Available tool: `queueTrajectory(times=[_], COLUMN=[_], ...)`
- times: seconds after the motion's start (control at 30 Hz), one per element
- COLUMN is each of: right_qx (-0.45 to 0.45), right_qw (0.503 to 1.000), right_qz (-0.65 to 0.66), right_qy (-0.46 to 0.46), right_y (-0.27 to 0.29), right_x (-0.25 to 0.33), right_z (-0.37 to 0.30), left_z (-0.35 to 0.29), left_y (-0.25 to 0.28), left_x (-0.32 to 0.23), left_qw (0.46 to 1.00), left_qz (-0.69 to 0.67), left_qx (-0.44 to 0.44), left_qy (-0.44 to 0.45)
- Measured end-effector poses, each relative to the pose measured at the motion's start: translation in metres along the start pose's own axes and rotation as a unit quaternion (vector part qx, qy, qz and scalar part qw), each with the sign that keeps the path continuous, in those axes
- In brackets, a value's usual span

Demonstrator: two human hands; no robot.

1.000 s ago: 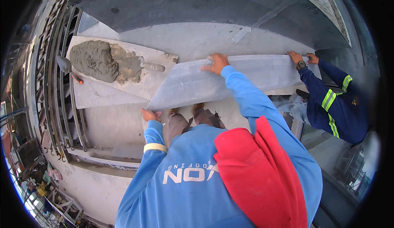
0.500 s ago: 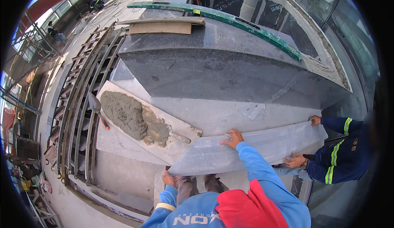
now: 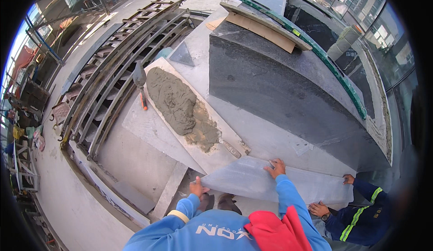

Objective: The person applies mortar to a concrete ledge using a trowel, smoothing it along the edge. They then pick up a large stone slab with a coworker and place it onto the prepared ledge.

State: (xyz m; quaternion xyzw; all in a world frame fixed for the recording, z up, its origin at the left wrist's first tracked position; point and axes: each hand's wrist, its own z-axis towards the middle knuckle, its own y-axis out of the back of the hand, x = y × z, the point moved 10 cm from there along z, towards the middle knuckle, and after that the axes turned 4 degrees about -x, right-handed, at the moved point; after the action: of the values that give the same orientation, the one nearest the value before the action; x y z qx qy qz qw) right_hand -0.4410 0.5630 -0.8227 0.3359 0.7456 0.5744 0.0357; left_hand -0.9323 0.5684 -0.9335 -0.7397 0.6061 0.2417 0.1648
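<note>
A long grey stone slab (image 3: 246,181) with a slanted left end lies across in front of me. My left hand (image 3: 198,187) is closed at its pointed left end. Over its far edge curl the fingers of my right hand (image 3: 276,167), partly spread on the slab. At the right end, a co-worker's hands (image 3: 319,209) touch the slab too, one at its far edge and one at its near edge. Just beyond the slab lies a board (image 3: 215,167) bearing wet grey mortar (image 3: 173,99), with the handle of a tool (image 3: 231,149) at its near end.
A pointed trowel (image 3: 139,77) with an orange-tipped handle rests left of the mortar. Rusty metal frames (image 3: 115,84) are stacked further left. A dark stone block (image 3: 279,88) stands ahead, topped by a wooden strip (image 3: 266,25) and a long green level (image 3: 315,48).
My view has swung to the left, so the block and mortar board sit further right and turned. Both my hands and the co-worker's hands stay on the slab.
</note>
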Motion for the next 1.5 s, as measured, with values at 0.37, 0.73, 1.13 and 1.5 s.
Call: queueTrajectory(times=[0.37,0.73,1.13,1.5], right_qx=[0.029,-0.192,-0.230,-0.206], right_qw=[0.994,0.976,0.972,0.951], right_qz=[-0.086,-0.013,0.004,-0.013], right_qy=[-0.056,-0.106,-0.055,-0.228], right_y=[-0.001,-0.033,-0.073,-0.137], right_x=[0.015,0.096,0.114,0.173], right_z=[0.010,-0.075,-0.136,-0.117], left_z=[0.011,0.015,-0.037,-0.021], left_y=[-0.013,0.000,0.132,0.532], left_x=[-0.018,-0.032,-0.192,-0.288], left_qw=[0.995,0.989,0.980,0.916], left_qz=[-0.049,0.049,0.064,-0.089], left_qx=[0.084,0.139,0.051,-0.285], left_qy=[0.003,0.020,-0.183,-0.267])
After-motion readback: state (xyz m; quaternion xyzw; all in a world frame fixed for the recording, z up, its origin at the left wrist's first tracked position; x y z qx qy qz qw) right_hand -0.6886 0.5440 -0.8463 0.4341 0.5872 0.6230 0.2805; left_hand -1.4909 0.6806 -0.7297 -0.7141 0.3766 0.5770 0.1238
